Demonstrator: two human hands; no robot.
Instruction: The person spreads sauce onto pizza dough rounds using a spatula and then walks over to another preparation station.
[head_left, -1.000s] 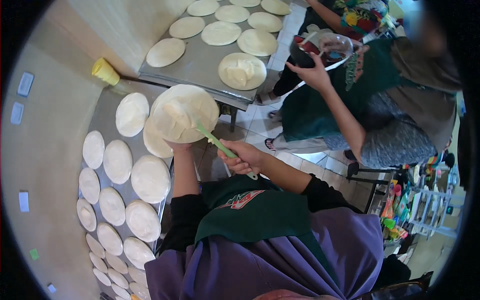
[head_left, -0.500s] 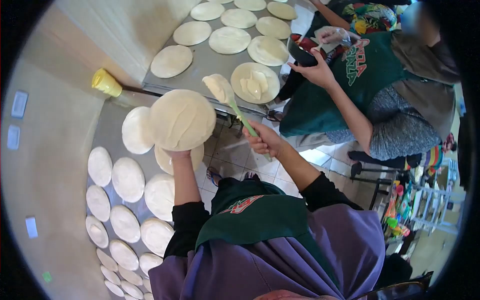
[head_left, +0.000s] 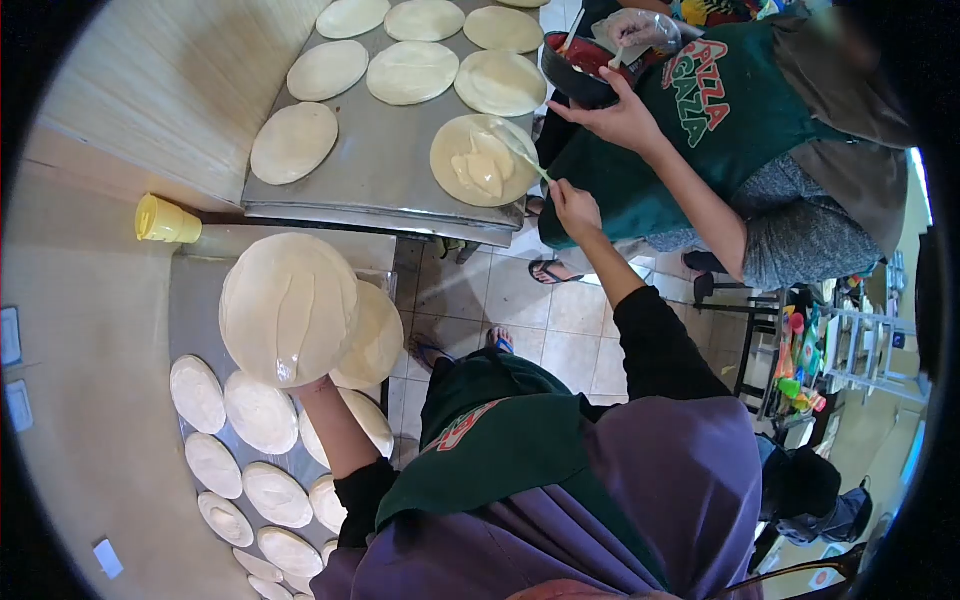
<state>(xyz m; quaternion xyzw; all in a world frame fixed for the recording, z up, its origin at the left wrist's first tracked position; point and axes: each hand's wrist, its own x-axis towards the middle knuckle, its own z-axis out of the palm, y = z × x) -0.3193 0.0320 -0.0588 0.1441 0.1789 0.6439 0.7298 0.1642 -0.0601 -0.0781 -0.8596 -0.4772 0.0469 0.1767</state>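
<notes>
My left hand (head_left: 318, 388) is under a round flat dough disc (head_left: 288, 310) coated with a pale cream spread; its fingers are mostly hidden below the disc. My right hand (head_left: 576, 210) is closed around the handle of a green spatula (head_left: 530, 160). The spatula's head rests at another dough disc (head_left: 452, 170), beside a mound of pale cream (head_left: 484, 170) on it. That disc lies at the near right corner of the upper metal table (head_left: 385, 150). Directly right of the held disc is another disc (head_left: 372, 335).
Several dough discs (head_left: 262, 412) cover the left table. A yellow cup (head_left: 167, 220) stands by the wall. At the upper right, a co-worker in a green apron (head_left: 690, 110) holds a dark bowl (head_left: 580, 75). A rack (head_left: 875, 350) stands at the right.
My right hand has carried the spatula from the held disc up and right to the disc on the upper table. My left hand and its disc have shifted left and down.
</notes>
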